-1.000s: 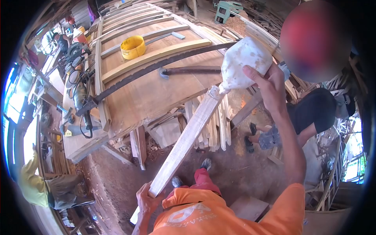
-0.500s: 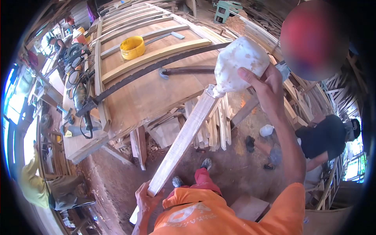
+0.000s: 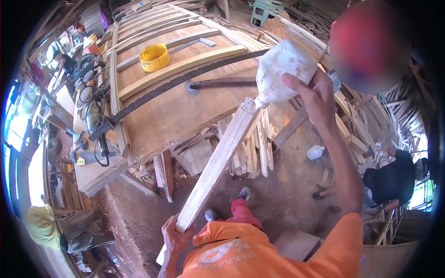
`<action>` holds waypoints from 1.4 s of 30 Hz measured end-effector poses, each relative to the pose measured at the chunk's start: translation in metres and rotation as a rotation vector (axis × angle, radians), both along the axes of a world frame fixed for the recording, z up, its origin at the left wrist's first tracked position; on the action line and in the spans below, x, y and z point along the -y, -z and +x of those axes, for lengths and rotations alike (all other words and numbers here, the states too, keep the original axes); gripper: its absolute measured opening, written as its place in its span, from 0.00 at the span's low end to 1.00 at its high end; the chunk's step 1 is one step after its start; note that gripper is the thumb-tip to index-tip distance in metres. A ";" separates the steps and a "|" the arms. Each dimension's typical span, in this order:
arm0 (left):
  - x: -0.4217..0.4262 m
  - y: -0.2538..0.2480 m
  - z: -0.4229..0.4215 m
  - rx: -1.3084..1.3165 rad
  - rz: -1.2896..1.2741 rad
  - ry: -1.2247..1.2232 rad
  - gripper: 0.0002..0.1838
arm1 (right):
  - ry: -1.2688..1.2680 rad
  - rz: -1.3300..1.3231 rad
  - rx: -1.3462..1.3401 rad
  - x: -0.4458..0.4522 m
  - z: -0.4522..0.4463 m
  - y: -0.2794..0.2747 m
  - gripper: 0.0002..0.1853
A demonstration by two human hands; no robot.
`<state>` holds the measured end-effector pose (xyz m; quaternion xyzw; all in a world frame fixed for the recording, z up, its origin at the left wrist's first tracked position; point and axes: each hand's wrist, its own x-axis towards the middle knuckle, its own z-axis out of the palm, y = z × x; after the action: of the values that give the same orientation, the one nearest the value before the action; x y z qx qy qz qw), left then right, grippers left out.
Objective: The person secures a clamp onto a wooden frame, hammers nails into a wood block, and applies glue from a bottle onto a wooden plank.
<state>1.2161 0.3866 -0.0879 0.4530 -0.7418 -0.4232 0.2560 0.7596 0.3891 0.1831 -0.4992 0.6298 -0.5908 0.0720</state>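
My left hand (image 3: 174, 234) is wrapped round the lower part of a long wooden beam (image 3: 213, 169), which slants up and away from my body. My right hand (image 3: 313, 92) grips a smeared white plastic bottle (image 3: 285, 69), thumb on its near side. The bottle is tipped with its narrow neck downward, at the beam's far end. Whitish stuff shows on that end, where a notch or slot seems to be cut. I cannot tell whether the neck touches the wood.
Ahead lies a workbench (image 3: 185, 111) with a slatted wooden frame (image 3: 181, 59), a yellow tub (image 3: 154, 58), a hammer (image 3: 222, 83), a long clamp bar (image 3: 185, 78) and a power tool (image 3: 95, 118). Wood strips (image 3: 255, 148) lean below. Co-workers are at right (image 3: 391, 178) and left (image 3: 44, 227).
The bottle and beam have barely moved; both hands keep their hold. The co-worker at right has shifted further right, and the one at far left bends lower.
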 end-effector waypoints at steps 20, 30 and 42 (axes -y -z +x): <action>0.001 -0.001 -0.005 -0.032 -0.057 -0.016 0.26 | -0.014 -0.010 -0.082 0.008 0.009 -0.008 0.26; -0.001 -0.005 -0.008 -0.028 -0.023 -0.023 0.25 | 0.016 -0.051 -0.068 0.005 0.001 -0.008 0.25; -0.008 -0.002 -0.006 -0.062 -0.003 -0.082 0.23 | -0.030 -0.073 -0.040 0.019 0.005 -0.004 0.24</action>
<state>1.2104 0.3944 -0.0862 0.4694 -0.7148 -0.4251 0.2967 0.7643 0.3701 0.1876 -0.5226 0.6015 -0.6021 0.0501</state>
